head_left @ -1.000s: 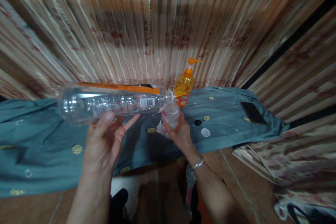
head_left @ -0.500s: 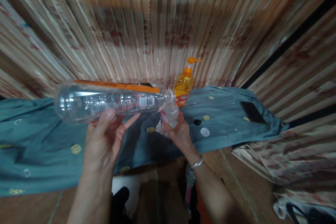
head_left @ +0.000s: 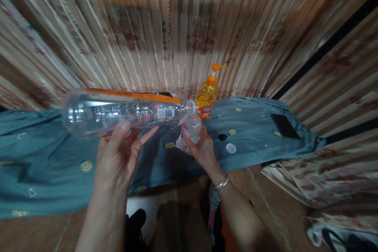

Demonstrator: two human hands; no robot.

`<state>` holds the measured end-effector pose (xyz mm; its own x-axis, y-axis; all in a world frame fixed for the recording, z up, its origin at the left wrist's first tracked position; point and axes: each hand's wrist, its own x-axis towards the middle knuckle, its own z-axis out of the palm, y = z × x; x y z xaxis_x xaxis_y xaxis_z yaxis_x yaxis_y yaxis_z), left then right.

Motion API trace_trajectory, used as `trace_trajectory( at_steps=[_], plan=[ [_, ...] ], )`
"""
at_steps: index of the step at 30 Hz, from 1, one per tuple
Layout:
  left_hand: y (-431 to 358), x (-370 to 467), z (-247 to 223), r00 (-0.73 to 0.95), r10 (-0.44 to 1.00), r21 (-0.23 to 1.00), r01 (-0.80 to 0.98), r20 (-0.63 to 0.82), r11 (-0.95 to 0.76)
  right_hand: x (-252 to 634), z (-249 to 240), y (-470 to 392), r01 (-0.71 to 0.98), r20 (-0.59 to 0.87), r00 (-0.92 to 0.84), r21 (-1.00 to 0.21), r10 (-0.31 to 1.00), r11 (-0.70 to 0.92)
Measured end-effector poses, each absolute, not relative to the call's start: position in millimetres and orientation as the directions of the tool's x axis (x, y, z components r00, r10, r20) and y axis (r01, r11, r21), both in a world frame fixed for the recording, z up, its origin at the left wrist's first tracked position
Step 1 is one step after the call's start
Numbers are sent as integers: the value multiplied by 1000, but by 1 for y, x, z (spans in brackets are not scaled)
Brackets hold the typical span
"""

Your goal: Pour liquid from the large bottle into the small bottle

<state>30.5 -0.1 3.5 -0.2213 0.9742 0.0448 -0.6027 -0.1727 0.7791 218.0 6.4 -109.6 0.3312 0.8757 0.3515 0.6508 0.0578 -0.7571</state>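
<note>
My left hand (head_left: 119,145) grips a large clear plastic bottle (head_left: 132,112) with an orange-edged label and a barcode, from below. The bottle lies nearly level, its open neck pointing right. My right hand (head_left: 201,145) is wrapped round a small clear plastic bottle (head_left: 193,124) with a pinkish label. The small bottle stands roughly upright, its top at the large bottle's mouth; whether the two touch I cannot tell. Any liquid passing between them is too blurred to make out. Just behind stands a pump bottle (head_left: 206,98) of yellow-orange liquid.
A teal patterned cloth (head_left: 153,165) covers the long low surface. On it lie a black cap (head_left: 222,137), a white cap (head_left: 230,148) and a dark phone (head_left: 285,126) at the right. A pleated curtain (head_left: 141,39) hangs behind. Tiled floor (head_left: 251,189) shows below.
Almost nothing differs. Both hands keep hold of their bottles in the same pose, and the view has shifted very slightly.
</note>
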Motion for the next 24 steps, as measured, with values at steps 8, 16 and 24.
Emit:
trace_trajectory(
  at_steps=[8,16,24],
  plan=[
    [-1,33,5,-228,973,787,-595,34,-166,218,-109,6,653,353,334,-755,874,55],
    [-2,32,7,-233,972,778,-606,22,-163,218,-109,5,652,357,337,-756,871,58],
    [-1,31,6,-213,977,789,-596,27,-151,218,-107,5,640,351,342,-766,871,57]
  ],
)
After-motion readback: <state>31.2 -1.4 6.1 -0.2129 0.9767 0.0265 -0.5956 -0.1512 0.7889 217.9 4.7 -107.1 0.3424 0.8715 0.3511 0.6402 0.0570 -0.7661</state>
